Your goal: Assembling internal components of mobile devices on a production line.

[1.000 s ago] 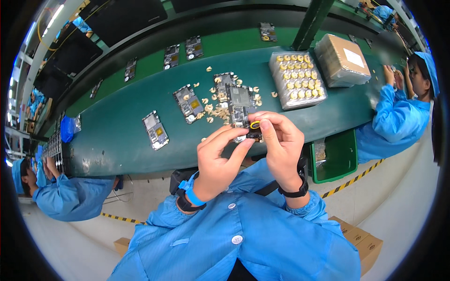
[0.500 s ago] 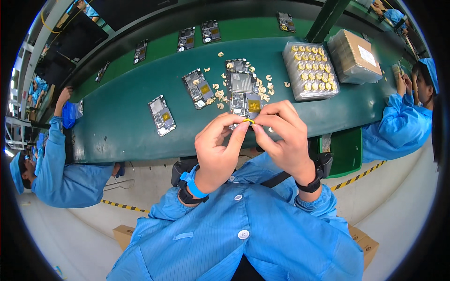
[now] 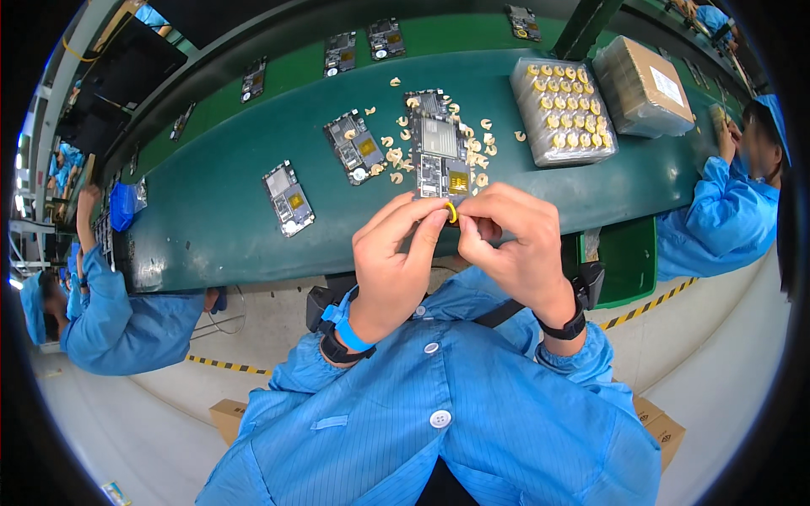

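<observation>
My left hand point(image 3: 392, 261) and my right hand point(image 3: 519, 249) meet at the near edge of the green bench, fingertips pinched together. Between them is a small round part with a yellow rim point(image 3: 451, 212), standing nearly edge-on; my fingertips cover some of it. Just beyond lies a dark circuit board point(image 3: 440, 137) with silver shields and a gold patch, its near end close to my fingers. Small cream C-shaped pieces point(image 3: 394, 156) are scattered around and on it. Two more circuit boards, one nearer point(image 3: 353, 148) and one farther left point(image 3: 288, 201), lie on the bench.
At the right stands a stack of clear plastic trays point(image 3: 582, 158) holding several yellow round parts, beside a wrapped cardboard box point(image 3: 637, 93). More boards point(image 3: 386, 39) line the back strip. A green bin point(image 3: 634, 261) sits below the bench edge. Co-workers point(image 3: 726, 202) sit on both sides.
The yellow-rimmed part has turned from lying flatter to nearly upright between my fingertips. My view has shifted slightly. The co-worker at the left has moved an arm.
</observation>
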`<state>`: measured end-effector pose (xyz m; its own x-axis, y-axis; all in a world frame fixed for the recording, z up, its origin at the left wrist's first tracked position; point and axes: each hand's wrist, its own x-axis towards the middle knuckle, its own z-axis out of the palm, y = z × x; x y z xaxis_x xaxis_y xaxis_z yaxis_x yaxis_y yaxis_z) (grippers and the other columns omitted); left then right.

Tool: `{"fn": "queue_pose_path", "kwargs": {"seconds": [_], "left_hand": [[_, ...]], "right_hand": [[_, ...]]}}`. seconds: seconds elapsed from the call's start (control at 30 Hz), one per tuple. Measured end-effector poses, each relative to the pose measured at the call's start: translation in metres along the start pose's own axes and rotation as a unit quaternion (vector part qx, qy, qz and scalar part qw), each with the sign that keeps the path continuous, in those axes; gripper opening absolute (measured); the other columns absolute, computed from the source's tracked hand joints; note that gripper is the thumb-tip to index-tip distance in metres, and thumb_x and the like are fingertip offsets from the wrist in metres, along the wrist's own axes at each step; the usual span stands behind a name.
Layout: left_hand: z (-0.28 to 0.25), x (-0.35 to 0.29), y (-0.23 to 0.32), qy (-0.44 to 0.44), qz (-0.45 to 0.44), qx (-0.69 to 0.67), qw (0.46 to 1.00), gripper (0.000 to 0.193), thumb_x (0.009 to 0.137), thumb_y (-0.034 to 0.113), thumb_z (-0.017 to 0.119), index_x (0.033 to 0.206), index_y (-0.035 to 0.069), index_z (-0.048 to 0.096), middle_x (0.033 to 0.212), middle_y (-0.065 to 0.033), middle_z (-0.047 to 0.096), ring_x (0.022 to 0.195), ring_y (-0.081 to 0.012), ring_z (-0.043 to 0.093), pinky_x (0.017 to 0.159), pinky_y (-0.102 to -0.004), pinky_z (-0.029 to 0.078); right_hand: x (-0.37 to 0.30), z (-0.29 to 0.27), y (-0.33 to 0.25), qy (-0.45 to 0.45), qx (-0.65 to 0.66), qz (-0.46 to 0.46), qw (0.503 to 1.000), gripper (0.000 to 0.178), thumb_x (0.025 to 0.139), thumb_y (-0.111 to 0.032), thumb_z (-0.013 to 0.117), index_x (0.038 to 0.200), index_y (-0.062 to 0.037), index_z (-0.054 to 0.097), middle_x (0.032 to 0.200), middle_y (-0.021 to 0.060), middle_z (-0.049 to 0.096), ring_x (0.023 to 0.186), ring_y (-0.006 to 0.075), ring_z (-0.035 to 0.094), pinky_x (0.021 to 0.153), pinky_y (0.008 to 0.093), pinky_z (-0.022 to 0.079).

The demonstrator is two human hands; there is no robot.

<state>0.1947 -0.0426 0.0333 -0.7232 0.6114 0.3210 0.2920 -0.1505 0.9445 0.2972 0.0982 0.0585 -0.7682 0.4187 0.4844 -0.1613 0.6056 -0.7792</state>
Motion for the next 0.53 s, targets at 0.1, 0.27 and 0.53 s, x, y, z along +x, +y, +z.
{"fn": "queue_pose_path", "kwargs": {"seconds": [0.1,0.27,0.53], "left_hand": [[0.001,-0.002,-0.002,-0.02,-0.001,0.024,0.999,0.017,0.099,0.001,0.068,0.114,-0.007,0.072,0.097,-0.0118,0.072,0.085,-0.0159,0.069,0.072,-0.0284,0.054],[-0.002,-0.003,-0.009,-0.015,-0.019,-0.007,1.0,0.018,0.101,0.003,0.067,0.114,-0.008,0.072,0.097,-0.0106,0.072,0.086,-0.0146,0.068,0.073,-0.0286,0.053],[-0.016,0.009,-0.018,-0.007,-0.155,-0.22,0.963,0.019,0.104,0.007,0.065,0.116,-0.004,0.075,0.108,-0.0105,0.073,0.101,-0.0143,0.067,0.097,-0.0335,0.058]], "right_hand": [[-0.003,0.009,0.0,0.029,-0.022,0.02,0.999,0.014,0.078,0.002,0.076,0.092,-0.001,0.073,0.076,0.0069,0.066,0.056,0.014,0.057,0.051,0.0301,0.045],[-0.002,0.016,0.003,0.041,0.009,0.031,0.999,0.012,0.079,0.002,0.076,0.09,-0.0008,0.073,0.072,0.0042,0.064,0.053,0.0112,0.053,0.05,0.0286,0.042],[0.007,-0.007,0.038,0.135,0.044,0.218,0.966,0.029,0.102,-0.02,0.073,0.081,-0.0006,0.069,0.062,-0.0081,0.05,0.058,-0.0008,0.041,0.049,0.0218,0.029]]}}
